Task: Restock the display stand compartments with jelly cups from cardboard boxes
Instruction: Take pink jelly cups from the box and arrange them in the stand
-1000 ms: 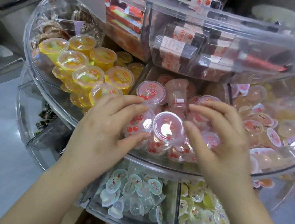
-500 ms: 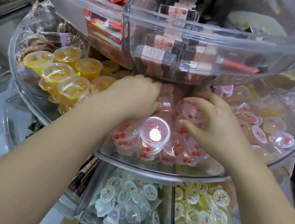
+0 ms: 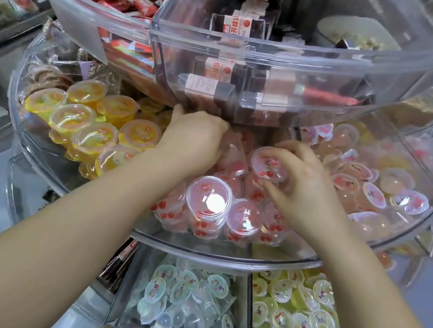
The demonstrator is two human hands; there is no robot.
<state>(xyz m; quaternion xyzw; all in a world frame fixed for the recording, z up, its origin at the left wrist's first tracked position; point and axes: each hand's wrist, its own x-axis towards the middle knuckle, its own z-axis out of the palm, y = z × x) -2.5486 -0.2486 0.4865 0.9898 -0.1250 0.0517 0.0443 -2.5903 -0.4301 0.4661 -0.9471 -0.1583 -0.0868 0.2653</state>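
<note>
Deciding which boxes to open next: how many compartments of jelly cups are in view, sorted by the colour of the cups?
Yellow cups: 2 compartments (middle tier left, lower tier right)
Red cherry cups: 1 compartment
Pink cups: 1 compartment
Clear cups: 1 compartment
Total: 5 compartments

Both hands reach into the display stand: right hand fingers pinch a cherry jelly cup, left hand buried among cups.
</note>
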